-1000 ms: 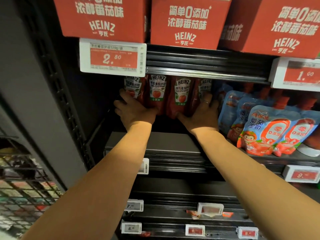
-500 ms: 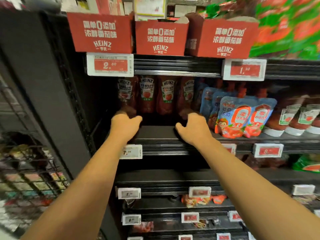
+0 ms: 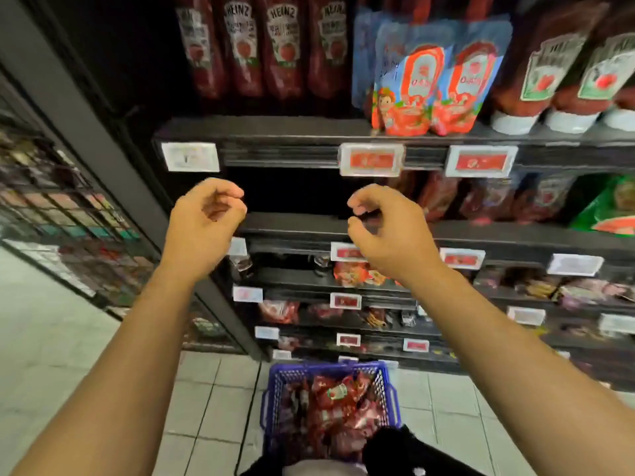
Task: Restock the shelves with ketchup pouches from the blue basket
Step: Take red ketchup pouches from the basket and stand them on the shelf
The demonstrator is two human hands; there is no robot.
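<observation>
head view | left hand (image 3: pixel 206 214) and right hand (image 3: pixel 381 225) hung loosely curled, empty, before the shelves (image 3: pixel 309 132) | ketchup pouches (image 3: pixel 343 407) lay in blue basket (image 3: pixel 275 383) on floor | step, by judgement: between placements; next calls for reaching down to grasp pouches.

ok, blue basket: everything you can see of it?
The blue basket stands upright on the pale tiled floor below the shelves, between the person's forearms. Its walls look like plastic lattice under a solid rim. Red ketchup pouches lie heaped inside. A dark shape covers its near corner. Neither hand touches it.
</observation>
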